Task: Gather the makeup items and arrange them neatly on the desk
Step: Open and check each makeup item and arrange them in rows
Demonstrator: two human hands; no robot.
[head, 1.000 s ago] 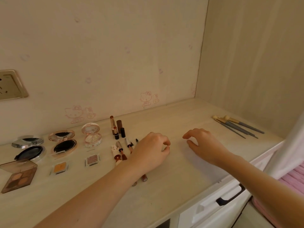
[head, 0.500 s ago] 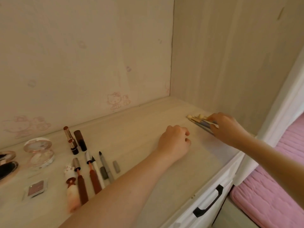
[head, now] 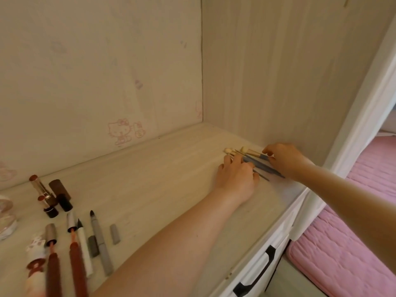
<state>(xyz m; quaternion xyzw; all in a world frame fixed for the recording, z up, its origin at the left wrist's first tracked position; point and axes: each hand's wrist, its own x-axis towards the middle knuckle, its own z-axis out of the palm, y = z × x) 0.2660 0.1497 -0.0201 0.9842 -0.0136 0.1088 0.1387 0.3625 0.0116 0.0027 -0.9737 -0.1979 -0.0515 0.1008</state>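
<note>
A bunch of makeup brushes [head: 261, 165] with blue handles, gold ferrules and cream tips lies at the far right of the pale wooden desk [head: 160, 179], close to the side panel. My left hand [head: 237, 175] has its curled fingers over the brushes near their tips. At the handle end, my right hand [head: 286, 160] pinches the same bunch. Two open lipsticks [head: 41, 187] with dark caps, several pens and liners [head: 100, 239] and brown lip gloss tubes [head: 75, 258] lie in rows at the lower left. How many brushes each hand holds is hidden.
A loose grey cap [head: 115, 233] lies beside the pens. A round clear compact [head: 5, 219] shows at the left edge. White drawers with a black handle [head: 264, 271] sit under the desk's front edge. Pink bedding [head: 353, 243] lies to the right, and the side panel [head: 278, 82] walls the desk's right end.
My view has swung right. My right hand reached the brushes first, then my left hand crossed the desk from the pens and now lies on the brushes too.
</note>
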